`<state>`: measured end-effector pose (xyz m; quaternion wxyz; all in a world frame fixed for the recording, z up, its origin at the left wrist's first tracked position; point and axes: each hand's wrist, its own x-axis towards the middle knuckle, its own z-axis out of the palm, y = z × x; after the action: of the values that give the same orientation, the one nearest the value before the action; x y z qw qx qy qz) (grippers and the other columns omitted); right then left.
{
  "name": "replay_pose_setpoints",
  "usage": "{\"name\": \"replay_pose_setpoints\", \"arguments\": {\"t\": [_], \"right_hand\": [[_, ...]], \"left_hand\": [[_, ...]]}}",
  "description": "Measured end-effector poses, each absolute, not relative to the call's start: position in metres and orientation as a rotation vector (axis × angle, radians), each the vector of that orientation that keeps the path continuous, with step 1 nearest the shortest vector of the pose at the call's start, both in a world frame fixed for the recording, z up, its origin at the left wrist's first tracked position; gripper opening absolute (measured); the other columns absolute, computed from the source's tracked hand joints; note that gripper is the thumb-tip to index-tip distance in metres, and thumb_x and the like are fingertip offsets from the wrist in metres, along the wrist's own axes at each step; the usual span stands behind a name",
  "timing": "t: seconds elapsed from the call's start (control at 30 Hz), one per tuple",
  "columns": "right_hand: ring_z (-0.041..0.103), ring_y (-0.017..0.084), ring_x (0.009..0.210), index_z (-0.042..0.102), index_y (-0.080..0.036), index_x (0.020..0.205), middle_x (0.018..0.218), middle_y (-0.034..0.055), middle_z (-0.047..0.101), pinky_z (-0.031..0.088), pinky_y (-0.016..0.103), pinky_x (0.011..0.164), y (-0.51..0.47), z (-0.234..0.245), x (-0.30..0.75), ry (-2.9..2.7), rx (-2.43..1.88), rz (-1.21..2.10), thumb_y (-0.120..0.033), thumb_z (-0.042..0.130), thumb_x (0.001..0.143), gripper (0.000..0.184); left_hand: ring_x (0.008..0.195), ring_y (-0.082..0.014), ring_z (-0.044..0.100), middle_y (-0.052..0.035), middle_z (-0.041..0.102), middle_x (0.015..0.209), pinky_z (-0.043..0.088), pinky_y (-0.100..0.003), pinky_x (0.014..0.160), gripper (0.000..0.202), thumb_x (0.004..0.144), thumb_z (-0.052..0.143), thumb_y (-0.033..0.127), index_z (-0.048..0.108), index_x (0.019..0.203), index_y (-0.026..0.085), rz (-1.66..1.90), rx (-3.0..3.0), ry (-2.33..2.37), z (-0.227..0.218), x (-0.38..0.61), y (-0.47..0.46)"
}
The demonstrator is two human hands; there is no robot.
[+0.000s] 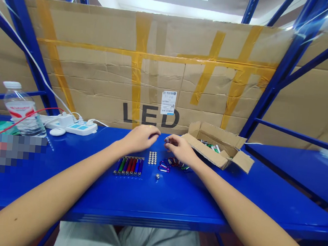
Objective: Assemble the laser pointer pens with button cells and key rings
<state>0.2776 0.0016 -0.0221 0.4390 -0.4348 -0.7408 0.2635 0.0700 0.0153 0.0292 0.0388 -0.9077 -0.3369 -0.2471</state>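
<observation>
Button cells [152,158] are arrayed front-to-back toward the back edge of the surface [134,201], just frontward of the nearer left hand [141,138], whose grip cannot be told; a small shiny piece [167,140] is pinched by the right hand [183,148].

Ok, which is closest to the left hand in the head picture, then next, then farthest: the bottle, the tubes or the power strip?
From the left hand, nearest first:
1. Tubes: in a row, on the person's side of it.
2. Power strip: off to the left.
3. Bottle: even farther left.
</observation>
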Motion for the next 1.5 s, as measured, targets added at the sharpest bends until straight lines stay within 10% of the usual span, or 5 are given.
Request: {"name": "replay_pose_setpoints", "arguments": {"t": [0.47,0.87,1.5], "right_hand": [[0.062,0.016,0.085,0.063,-0.019,0.098,0.092,0.0042,0.068,0.049,0.032,0.08,-0.004,-0.022,0.276,-1.913,-1.082,0.565,-0.018,0.05,0.085,0.018],[0.059,0.015,0.078,0.063,-0.018,0.092,0.084,0.0034,0.067,0.047,0.03,0.075,-0.015,-0.01,0.27,-2.004,-1.078,0.482,-0.012,0.043,0.088,0.021],[0.054,0.02,0.088,0.052,-0.02,0.09,0.091,0.0051,0.056,0.045,0.034,0.079,-0.023,-0.007,0.273,-1.941,-0.936,0.165,-0.009,0.052,0.081,0.014]], "left_hand": [[0.057,-0.016,0.054,-0.007,0.068,0.074,0.038,-0.027,0.058,0.012,0.073,0.056,0.018,0.067,0.079,0.017,0.209,-2.841,-1.527,0.019,0.039,0.034],[0.065,-0.0128,0.06,-0.0009,0.068,0.075,0.047,-0.025,0.062,0.013,0.085,0.053,0.022,0.064,0.089,0.017,-1.334,-2.971,-1.296,0.021,0.08,0.009],[0.065,-0.013,0.064,-0.0041,0.066,0.073,0.052,-0.024,0.053,0.009,0.083,0.059,0.022,0.057,0.086,0.014,-1.691,-3.374,-1.368,0.016,0.09,0.001]]}}
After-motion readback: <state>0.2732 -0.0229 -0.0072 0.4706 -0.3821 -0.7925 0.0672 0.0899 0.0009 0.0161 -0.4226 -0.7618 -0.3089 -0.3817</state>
